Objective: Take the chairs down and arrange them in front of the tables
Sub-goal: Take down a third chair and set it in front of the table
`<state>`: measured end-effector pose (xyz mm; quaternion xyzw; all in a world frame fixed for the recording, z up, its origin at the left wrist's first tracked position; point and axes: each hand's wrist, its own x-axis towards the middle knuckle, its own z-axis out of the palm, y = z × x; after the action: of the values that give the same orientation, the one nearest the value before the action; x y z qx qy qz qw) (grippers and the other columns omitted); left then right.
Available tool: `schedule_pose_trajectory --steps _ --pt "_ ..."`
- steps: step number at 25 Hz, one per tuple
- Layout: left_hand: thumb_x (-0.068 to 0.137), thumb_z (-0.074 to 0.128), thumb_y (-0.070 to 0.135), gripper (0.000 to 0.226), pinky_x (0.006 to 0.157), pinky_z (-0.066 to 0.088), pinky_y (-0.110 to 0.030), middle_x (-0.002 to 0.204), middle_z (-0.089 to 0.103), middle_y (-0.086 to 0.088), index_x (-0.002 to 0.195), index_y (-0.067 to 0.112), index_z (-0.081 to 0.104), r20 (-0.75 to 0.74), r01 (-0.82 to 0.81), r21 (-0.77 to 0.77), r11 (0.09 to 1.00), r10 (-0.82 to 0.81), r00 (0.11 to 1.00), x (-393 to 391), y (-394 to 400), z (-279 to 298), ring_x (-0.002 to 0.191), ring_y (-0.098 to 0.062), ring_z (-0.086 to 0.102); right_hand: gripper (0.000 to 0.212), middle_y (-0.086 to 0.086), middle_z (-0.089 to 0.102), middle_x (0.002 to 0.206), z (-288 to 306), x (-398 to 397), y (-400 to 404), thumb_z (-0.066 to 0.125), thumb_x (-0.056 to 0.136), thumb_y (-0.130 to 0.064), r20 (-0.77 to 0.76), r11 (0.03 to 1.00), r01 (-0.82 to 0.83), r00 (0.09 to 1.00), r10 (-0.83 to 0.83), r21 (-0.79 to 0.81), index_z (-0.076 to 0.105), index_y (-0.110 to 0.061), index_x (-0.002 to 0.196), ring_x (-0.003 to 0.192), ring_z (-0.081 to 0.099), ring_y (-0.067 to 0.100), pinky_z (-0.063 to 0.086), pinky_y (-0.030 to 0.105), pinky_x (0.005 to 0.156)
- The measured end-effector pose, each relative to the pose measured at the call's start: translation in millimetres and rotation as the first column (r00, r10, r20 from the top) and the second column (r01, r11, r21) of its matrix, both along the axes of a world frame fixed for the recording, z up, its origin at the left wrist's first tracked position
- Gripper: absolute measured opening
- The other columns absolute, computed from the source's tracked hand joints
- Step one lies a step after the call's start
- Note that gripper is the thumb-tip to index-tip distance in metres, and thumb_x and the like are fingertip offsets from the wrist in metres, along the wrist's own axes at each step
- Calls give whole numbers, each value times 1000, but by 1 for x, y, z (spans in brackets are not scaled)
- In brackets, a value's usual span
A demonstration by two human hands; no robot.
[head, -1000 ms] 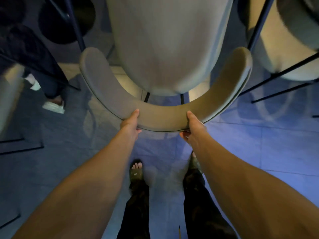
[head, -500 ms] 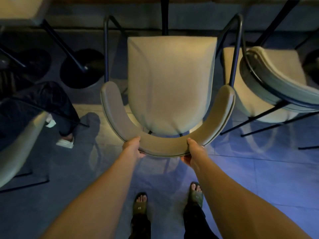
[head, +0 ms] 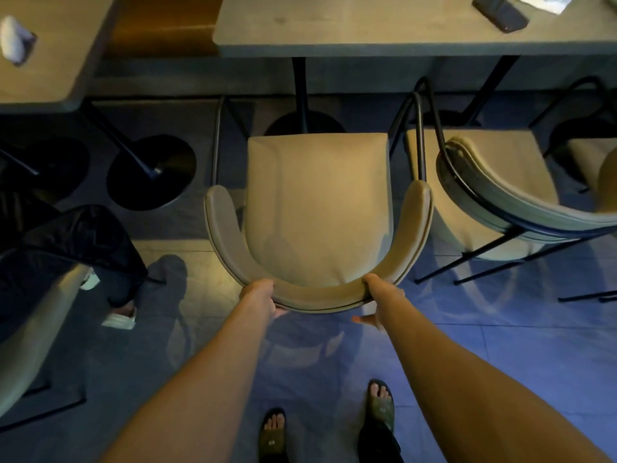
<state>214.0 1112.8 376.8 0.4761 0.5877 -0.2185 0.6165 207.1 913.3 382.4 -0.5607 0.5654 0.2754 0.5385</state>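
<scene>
A beige padded chair with a curved backrest and thin black metal legs stands upright on the floor, its seat facing the grey table ahead. My left hand grips the left part of the curved backrest. My right hand holds the right part of the backrest, thumb on top and fingers spread below the rim. A second beige chair stands close to its right, turned slightly.
Another table is at the far left, and round black table bases sit on the floor. A person's dark-trousered leg and white shoe are at the left beside a further chair. A phone lies on the table.
The chair has dropped away from me to floor level in front of the table. Both hands stayed on the backrest; my right fingers have loosened beneath the rim.
</scene>
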Motion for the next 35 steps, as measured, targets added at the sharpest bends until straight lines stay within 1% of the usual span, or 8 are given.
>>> schedule_pose_trajectory --steps 2,5,8,13,20,25,28,35 --pt "97 52 15 41 73 51 -54 136 57 -11 137 9 48 26 20 8 1000 -20 999 15 2 1 122 -32 56 50 17 58 123 -2 18 2 58 92 -19 71 991 80 994 -87 108 41 -11 138 97 60 37 55 49 52" --pt "97 52 15 44 77 52 -54 140 53 -11 141 11 45 44 39 18 999 -40 998 44 3 4 125 -33 53 47 17 60 128 -7 48 1 55 93 -12 77 979 139 985 -152 152 43 -11 138 96 59 34 51 42 43" --pt "98 50 14 45 81 52 -54 144 50 -13 142 9 42 53 85 43 995 -87 995 73 0 5 129 -39 48 46 16 60 127 -12 75 -1 53 95 -15 76 978 124 988 -138 165 42 -11 139 93 57 32 51 38 39" --pt "96 54 13 49 79 53 -54 146 46 -16 142 8 41 41 100 81 992 -103 994 118 -2 -4 129 -44 46 47 17 55 132 -13 121 -6 56 95 -21 48 992 46 997 -52 115 41 -10 139 115 56 40 51 49 49" --pt "98 52 15 45 77 51 -52 141 52 -15 141 7 44 -28 131 91 987 -129 991 139 -5 -6 127 -36 52 49 18 59 125 -23 143 -13 58 90 -16 -19 993 6 1000 -4 119 42 -10 136 108 61 39 51 43 42" --pt "101 44 16 43 100 40 -54 144 50 -14 142 5 42 -39 140 69 988 -137 990 152 -9 -6 131 -32 50 48 17 58 128 -21 158 -13 56 91 -13 -34 992 -26 999 31 126 40 -10 137 106 61 37 47 40 38" --pt "101 45 16 42 100 41 -54 144 50 -13 141 5 43 -22 95 67 993 -93 995 163 -6 -6 130 -32 50 49 16 58 128 -22 171 -13 55 92 -14 -19 992 -55 998 58 117 40 -11 138 109 60 36 46 38 38" --pt "99 50 18 46 94 45 -57 146 48 -12 143 7 41 30 51 11 999 -51 998 204 0 -11 131 -35 48 42 17 62 118 -27 219 -16 57 92 -17 2 987 -113 994 113 118 47 -7 132 97 61 34 52 38 37"
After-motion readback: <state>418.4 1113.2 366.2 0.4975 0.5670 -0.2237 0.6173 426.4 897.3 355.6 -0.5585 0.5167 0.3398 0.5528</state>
